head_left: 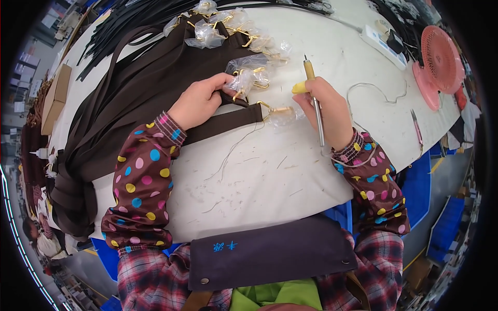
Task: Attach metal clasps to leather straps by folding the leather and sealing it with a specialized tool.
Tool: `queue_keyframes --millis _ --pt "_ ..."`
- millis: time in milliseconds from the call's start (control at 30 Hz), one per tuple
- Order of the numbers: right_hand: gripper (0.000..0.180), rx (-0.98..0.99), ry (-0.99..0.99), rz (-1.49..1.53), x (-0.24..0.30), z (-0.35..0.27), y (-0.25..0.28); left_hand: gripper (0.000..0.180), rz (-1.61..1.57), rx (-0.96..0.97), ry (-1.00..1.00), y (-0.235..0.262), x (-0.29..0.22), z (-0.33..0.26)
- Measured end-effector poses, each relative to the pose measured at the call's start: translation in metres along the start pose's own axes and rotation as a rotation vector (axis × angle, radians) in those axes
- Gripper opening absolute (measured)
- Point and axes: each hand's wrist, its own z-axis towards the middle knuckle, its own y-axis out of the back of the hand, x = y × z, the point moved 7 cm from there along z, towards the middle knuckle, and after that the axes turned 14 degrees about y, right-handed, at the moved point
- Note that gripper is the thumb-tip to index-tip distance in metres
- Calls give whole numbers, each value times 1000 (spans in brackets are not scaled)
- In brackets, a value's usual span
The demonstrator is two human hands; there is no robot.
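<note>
My left hand point(199, 101) is closed on the end of a dark brown strap, pinching it beside a gold metal clasp wrapped in clear plastic point(248, 83). Below it another brown strap point(228, 123) lies flat, its gold clasp point(277, 110) in plastic and loose threads trailing from its end. My right hand point(332, 111) grips a slim pen-shaped tool point(309, 70) with a dark tip, a tan collar and a metal shaft; the tip points away from me. A thin cord runs by that wrist. Something yellow point(299, 88) covers a fingertip of this hand.
A big pile of brown straps point(129, 88) covers the table's left side, with more plastic-wrapped clasps point(207, 33) at the back. At right are a pink fan point(441, 57), a white power strip point(384, 46), a looping wire and pink-handled tweezers point(416, 127). Thread scraps dot the white tabletop point(259, 176).
</note>
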Motion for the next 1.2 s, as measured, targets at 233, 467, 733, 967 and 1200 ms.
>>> queue_keyframes --millis 233,467,733,967,1200 --pt "32 60 152 -356 13 11 6 29 351 -399 -98 -4 -29 -25" --pt "35 139 264 -52 34 2 -15 40 37 -38 140 -30 -10 12" --pt "32 299 183 -61 20 -7 -27 23 146 -377 128 -9 -11 23" --pt "32 290 210 -67 20 -8 -24 17 329 -630 -167 -3 -44 -20" --pt "30 216 190 11 16 -12 -20 36 332 -223 2 -34 -19 -41"
